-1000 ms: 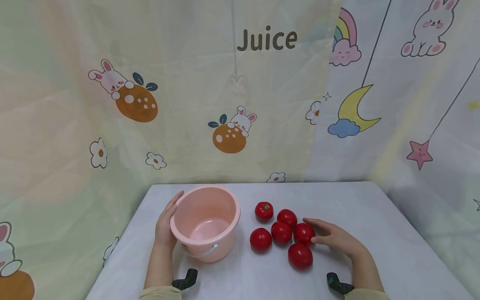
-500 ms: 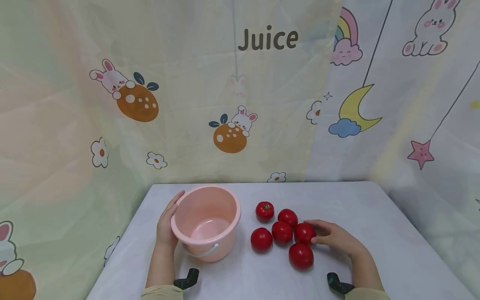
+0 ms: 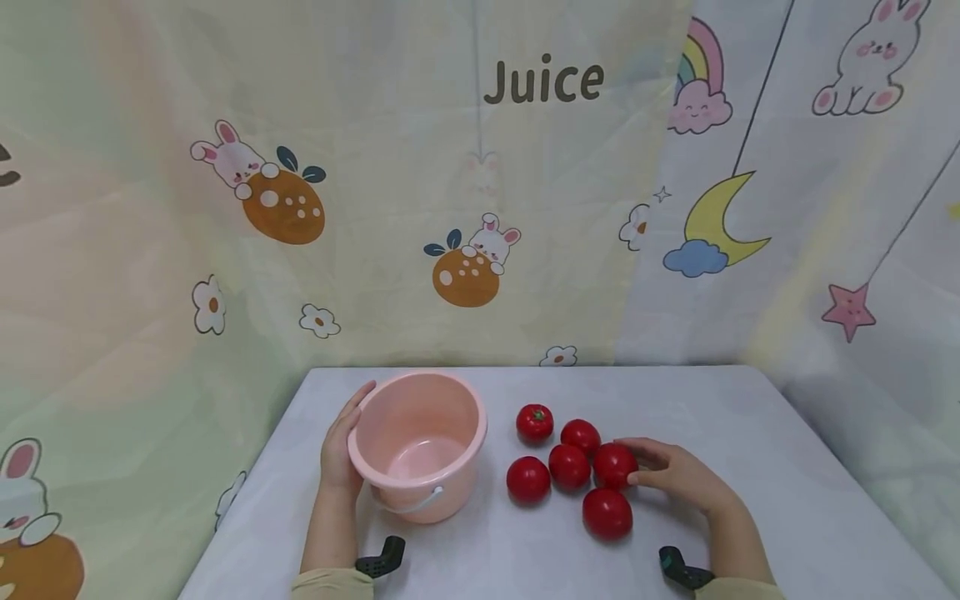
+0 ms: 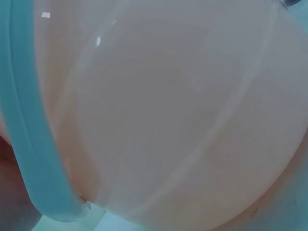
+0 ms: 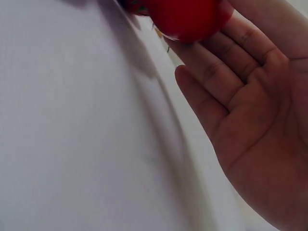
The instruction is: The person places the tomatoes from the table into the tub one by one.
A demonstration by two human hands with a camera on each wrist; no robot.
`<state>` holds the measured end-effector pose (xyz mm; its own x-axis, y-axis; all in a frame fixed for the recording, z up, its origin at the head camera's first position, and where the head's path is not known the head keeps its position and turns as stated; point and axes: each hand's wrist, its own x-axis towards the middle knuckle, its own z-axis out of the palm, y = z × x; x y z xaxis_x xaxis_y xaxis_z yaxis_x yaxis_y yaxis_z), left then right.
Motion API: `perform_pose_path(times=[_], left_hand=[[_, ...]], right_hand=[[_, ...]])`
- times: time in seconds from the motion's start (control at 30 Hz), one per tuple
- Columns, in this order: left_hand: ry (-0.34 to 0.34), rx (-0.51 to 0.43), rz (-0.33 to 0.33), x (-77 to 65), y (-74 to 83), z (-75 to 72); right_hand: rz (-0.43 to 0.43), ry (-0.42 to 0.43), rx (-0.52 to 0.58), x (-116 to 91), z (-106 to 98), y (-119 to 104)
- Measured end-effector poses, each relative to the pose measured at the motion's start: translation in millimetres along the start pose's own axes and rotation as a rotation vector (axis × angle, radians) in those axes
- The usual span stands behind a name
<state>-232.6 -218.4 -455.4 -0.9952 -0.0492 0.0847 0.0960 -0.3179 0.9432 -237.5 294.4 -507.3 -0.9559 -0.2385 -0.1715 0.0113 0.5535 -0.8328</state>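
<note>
In the head view a pink bucket (image 3: 453,487) with a white handle (image 3: 414,505) stands on the left of the table. My left hand (image 3: 341,454) rests along its outer left side, fingers extended up past the rim. The bucket's wall (image 4: 168,106) fills the left wrist view, where my fingers are hidden. My right hand (image 3: 678,475) has its thumb and fingers around the rightmost tomato (image 3: 613,465), which is red and round. The right wrist view shows that tomato (image 5: 187,17) between thumb and fingers, with the little finger held apart from it.
Several other red tomatoes lie close by: one in front (image 3: 607,513), one at the left (image 3: 528,481), one with a green stem at the back (image 3: 535,423). The white table (image 3: 517,567) ends at a printed curtain (image 3: 390,275) behind.
The right hand's fingers and thumb have closed in slightly on the rightmost tomato. The left hand stays against the bucket. The whole head view has shifted a little.
</note>
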Motion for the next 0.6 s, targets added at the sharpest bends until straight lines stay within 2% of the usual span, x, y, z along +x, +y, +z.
perform_pose_path(times=[0.1,0.3,0.6], left_hand=[[0.006,-0.009,0.003,0.1,-1.6,2.1],[0.045,0.012,-0.005,-0.2,-2.3,1.9],[0.043,0.014,0.007,-0.2,-1.6,3.3]], right_hand=[[-0.012,0.017,-0.005,-2,-2,-10],[-0.100,0.018,0.003,0,-9,-40],[-0.188,-0.003,-0.021,6,-11,-74]])
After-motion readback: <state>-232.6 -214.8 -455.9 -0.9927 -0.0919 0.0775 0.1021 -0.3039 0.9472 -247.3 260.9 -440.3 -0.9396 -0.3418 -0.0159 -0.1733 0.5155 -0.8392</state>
